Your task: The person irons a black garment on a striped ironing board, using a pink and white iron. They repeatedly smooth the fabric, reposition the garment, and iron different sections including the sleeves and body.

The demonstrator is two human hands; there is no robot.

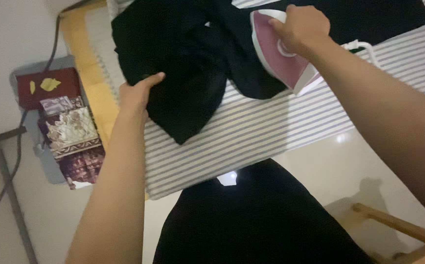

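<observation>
Head view looks down on a black garment (193, 63) lying crumpled on a striped ironing surface (271, 132), its cloth bunched in soft folds with one pointed corner hanging toward the near edge. More black cloth stretches away to the far right across the same surface. A pink and white iron (281, 61) stands on the garment at its right side, with a white cord trailing to the right behind it.

No container shows in view; left of the surface, on the floor, lies a stack of patterned folded cloths (70, 132) in dark red and cream.

On the left, the left hand (139, 93) reaches in with its arm straight, fingers curled over the garment's left edge and pinching the cloth. On the right, the right hand (300, 27) comes from the near right with the forearm angled across the surface, fingers closed round the iron's handle from above.
</observation>
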